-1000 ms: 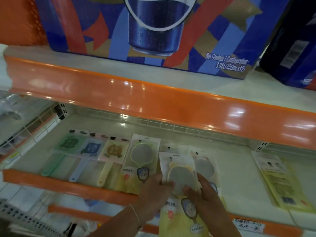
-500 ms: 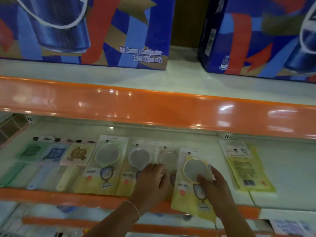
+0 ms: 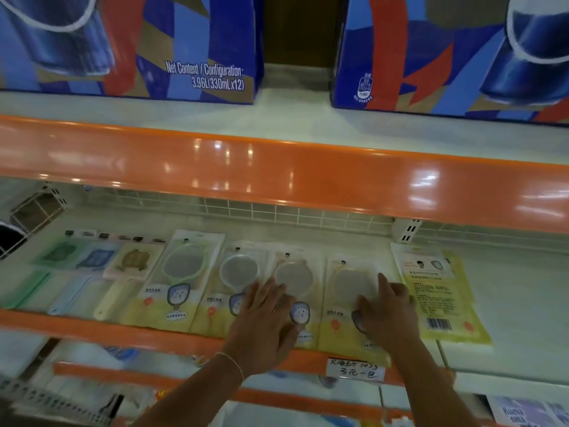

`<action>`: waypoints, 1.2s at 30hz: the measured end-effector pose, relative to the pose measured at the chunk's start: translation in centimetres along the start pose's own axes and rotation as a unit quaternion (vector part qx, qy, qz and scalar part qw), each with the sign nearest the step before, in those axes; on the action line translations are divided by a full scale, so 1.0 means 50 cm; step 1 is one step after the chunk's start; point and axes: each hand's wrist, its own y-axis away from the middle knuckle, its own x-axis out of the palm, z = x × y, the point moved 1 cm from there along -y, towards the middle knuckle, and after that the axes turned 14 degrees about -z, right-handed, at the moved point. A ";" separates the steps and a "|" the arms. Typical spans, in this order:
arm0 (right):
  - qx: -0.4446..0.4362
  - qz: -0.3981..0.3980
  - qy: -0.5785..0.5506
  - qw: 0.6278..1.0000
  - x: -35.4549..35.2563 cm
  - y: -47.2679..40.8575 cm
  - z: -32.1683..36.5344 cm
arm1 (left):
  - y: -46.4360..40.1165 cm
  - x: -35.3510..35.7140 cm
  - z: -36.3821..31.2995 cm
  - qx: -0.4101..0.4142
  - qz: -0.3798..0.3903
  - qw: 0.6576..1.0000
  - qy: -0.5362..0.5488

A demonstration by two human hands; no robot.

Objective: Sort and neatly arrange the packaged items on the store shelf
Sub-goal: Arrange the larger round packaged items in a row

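Both hands [image 3: 264, 318] now press packets [image 3: 351, 291] flat.

The left carton [image 3: 129, 44] reads "Net Content / Configuration: 3.96L(330mLx12)"; the handwritten price tag [image 3: 355, 368] is partly legible, "103g".

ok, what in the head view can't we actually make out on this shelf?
- Small print on the mirror packets: too small and blurred, head view.
- Lower part of the fourth mirror packet: covered by the right hand.
- Third mirror packet: partly under the left hand.
- Soda cartons: tops cut off by the frame's upper edge.
- Bottom-shelf goods: blurred, cut off by the lower edge.
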 end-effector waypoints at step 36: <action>-0.205 -0.003 0.034 0.978 0.068 0.026 -0.012 | 0.000 0.000 -0.005 -0.001 0.000 1.000 -0.014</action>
